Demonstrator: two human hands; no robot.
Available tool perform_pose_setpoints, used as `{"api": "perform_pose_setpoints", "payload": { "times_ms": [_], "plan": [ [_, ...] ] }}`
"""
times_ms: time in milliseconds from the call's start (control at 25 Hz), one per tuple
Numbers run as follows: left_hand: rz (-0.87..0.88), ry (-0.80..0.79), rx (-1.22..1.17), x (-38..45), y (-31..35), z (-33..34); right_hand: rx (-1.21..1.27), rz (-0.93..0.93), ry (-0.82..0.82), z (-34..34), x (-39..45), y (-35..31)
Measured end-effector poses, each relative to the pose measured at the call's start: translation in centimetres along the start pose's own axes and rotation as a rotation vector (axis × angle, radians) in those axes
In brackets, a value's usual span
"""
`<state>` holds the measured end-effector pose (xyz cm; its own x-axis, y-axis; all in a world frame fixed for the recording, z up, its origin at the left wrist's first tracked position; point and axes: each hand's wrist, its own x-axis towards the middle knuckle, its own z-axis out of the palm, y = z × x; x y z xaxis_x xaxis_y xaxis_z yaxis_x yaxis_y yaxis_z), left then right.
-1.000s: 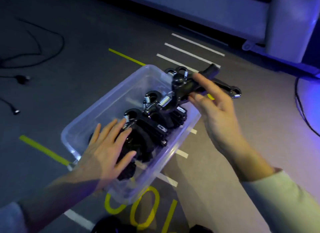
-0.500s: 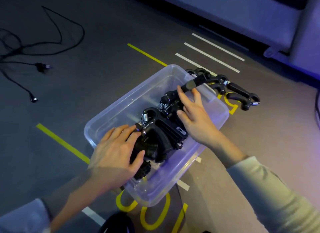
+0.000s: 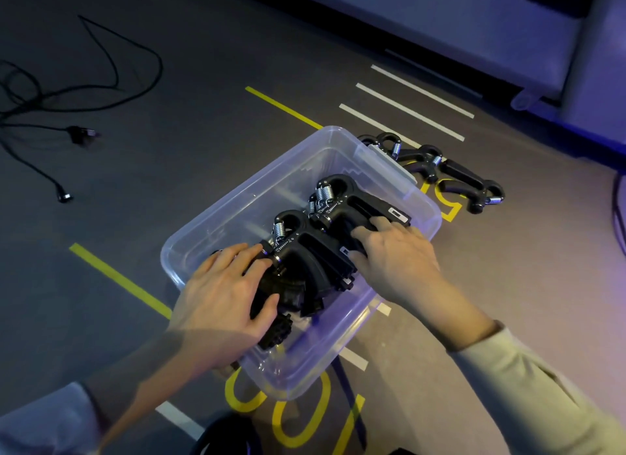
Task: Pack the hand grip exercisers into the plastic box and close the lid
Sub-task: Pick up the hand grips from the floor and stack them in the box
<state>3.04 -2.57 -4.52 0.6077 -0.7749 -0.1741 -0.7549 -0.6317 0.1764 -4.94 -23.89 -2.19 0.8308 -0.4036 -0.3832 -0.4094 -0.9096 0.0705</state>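
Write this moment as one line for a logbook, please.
left hand: resting on grippers in box | right hand: pressing top gripper | loose grippers: on floor behind box | lid: not seen

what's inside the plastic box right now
Several black hand grip exercisers with silver springs lie in the plastic box. Left hand and right hand cover some, so no exact count.

Exercisers (image 3: 315, 251) in box (image 3: 216, 231); more exercisers (image 3: 450, 173) behind it.

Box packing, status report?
Left hand and right hand flat on grippers inside box. More exercisers outside, beyond far end. No lid seen.
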Motion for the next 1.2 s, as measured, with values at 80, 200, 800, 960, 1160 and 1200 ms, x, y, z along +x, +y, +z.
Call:
{"api": "perform_pose_setpoints", "payload": {
  "times_ms": [80,200,800,960,1160,1200],
  "plan": [
    [0.006,0.007,0.019,0.0,0.1,0.0,0.114,-0.024,-0.069,-0.1,0.9,0.0],
    [0.006,0.013,0.045,-0.1,0.2,0.1,0.203,-0.098,-0.168,-0.2,2.2,0.1],
    [0.024,0.018,0.030,0.0,0.0,0.3,0.129,-0.121,-0.168,0.7,2.9,0.6],
    [0.080,0.031,0.061,0.0,-0.2,0.5,0.272,-0.170,0.184,1.4,1.5,2.4],
    [0.282,0.096,0.037,2.7,3.4,-0.4,0.500,-0.076,0.620,3.9,1.0,6.8],
    [0.327,0.099,0.029,4.0,5.1,-0.7,0.549,-0.027,0.658,4.6,1.3,8.1]
  ]
}}
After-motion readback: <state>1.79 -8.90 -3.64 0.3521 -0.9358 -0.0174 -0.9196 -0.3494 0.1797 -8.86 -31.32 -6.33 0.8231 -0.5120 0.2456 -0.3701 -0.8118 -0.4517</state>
